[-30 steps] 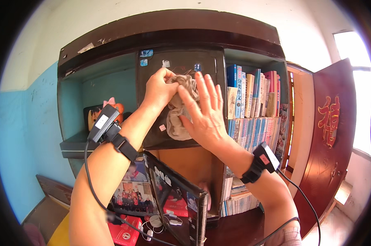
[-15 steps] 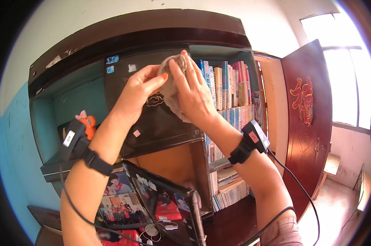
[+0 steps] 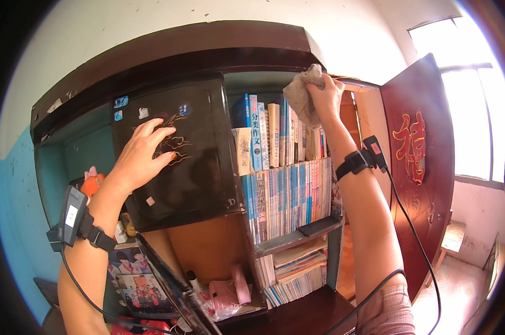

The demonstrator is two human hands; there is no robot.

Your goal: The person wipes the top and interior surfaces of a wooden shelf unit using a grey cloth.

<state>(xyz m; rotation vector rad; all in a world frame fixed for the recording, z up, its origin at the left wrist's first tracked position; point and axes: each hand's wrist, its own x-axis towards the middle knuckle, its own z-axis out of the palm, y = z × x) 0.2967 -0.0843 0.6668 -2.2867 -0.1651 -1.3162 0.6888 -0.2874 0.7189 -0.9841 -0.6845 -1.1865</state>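
Observation:
A crumpled grey-beige cloth (image 3: 300, 99) is gripped in my right hand (image 3: 326, 98), up at the top right corner of the dark cabinet (image 3: 258, 51). The cloth hangs in front of the upper row of books and covers some of them. My left hand (image 3: 142, 156) is raised before the black cabinet door (image 3: 202, 167), its fingers apart and nothing in them. Whether its fingertips touch the door I cannot tell. Each forearm carries a strapped-on black device with a cable.
Upright books (image 3: 288, 195) fill the right-hand shelves. Below the door are a tilted dark-framed panel (image 3: 177, 290), group photos (image 3: 143, 293) and a pink object (image 3: 230, 293). An orange plush toy (image 3: 92, 183) sits at left. A dark red door (image 3: 411, 206) stands ajar at right.
The cloth was between both hands; my right hand has carried it right, to the cabinet's corner. My left hand has come off it and moved left and down. The view has shifted somewhat.

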